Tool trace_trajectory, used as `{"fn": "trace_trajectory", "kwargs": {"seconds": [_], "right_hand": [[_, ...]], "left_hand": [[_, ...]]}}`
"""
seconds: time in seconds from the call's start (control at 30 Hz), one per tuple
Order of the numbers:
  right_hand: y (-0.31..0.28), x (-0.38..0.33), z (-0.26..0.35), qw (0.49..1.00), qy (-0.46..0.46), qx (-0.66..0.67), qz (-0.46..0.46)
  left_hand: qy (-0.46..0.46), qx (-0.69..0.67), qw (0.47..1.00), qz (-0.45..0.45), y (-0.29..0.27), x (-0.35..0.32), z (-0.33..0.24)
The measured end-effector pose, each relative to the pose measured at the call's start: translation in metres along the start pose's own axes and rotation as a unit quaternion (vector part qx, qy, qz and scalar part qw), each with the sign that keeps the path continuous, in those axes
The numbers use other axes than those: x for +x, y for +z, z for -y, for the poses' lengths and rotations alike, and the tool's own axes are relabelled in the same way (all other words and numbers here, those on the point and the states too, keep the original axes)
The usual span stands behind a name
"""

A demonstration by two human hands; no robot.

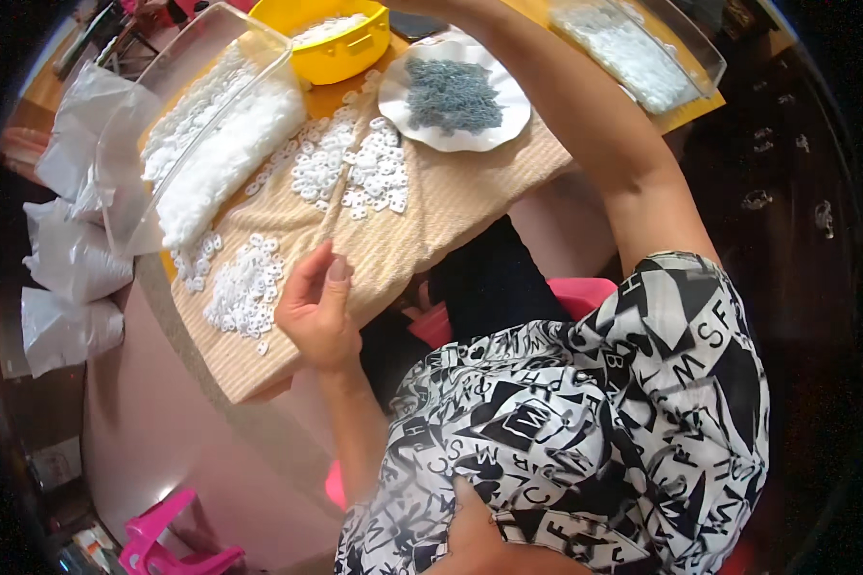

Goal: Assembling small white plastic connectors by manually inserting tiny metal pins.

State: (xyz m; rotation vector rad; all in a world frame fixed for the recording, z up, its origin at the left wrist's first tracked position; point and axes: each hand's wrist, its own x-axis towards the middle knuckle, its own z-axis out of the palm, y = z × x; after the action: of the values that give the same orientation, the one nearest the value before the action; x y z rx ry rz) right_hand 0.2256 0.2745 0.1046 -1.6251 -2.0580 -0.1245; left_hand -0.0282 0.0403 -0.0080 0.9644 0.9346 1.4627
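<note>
My left hand (318, 309) is above the front edge of the tan ribbed cloth (460, 196), fingers curled and thumb close to the index finger. Whatever may be between the fingertips is too small to make out. Beside it lies a pile of small white plastic pieces with holes (244, 292); farther back are two more piles (376, 172). My right forearm (556, 72) reaches across the far right of the table, and its hand is cut off by the top edge. Near that arm sits a white scalloped plate (518, 120) heaped with small grey metal-looking pieces (454, 96).
A clear plastic box (153, 206) of white pieces leans at the left, next to a yellow basket (340, 65). Another clear box (705, 72) stands far right. White plastic bags (72, 331) hang beyond the table's left side. A pink plastic stool (163, 537) is lower left.
</note>
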Motion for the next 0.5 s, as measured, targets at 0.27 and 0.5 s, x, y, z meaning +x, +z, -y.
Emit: {"fn": "trace_trajectory", "kwargs": {"seconds": [0.27, 0.5], "right_hand": [[-0.024, -0.126, -0.055, 0.987, -0.023, -0.087, 0.13], [0.013, -0.14, -0.089, 0.984, -0.023, -0.146, 0.098]], "left_hand": [[0.013, 0.081, 0.996, -0.031, -0.008, 0.011, 0.002], [0.048, 0.281, 0.957, -0.056, -0.015, 0.031, -0.006]]}}
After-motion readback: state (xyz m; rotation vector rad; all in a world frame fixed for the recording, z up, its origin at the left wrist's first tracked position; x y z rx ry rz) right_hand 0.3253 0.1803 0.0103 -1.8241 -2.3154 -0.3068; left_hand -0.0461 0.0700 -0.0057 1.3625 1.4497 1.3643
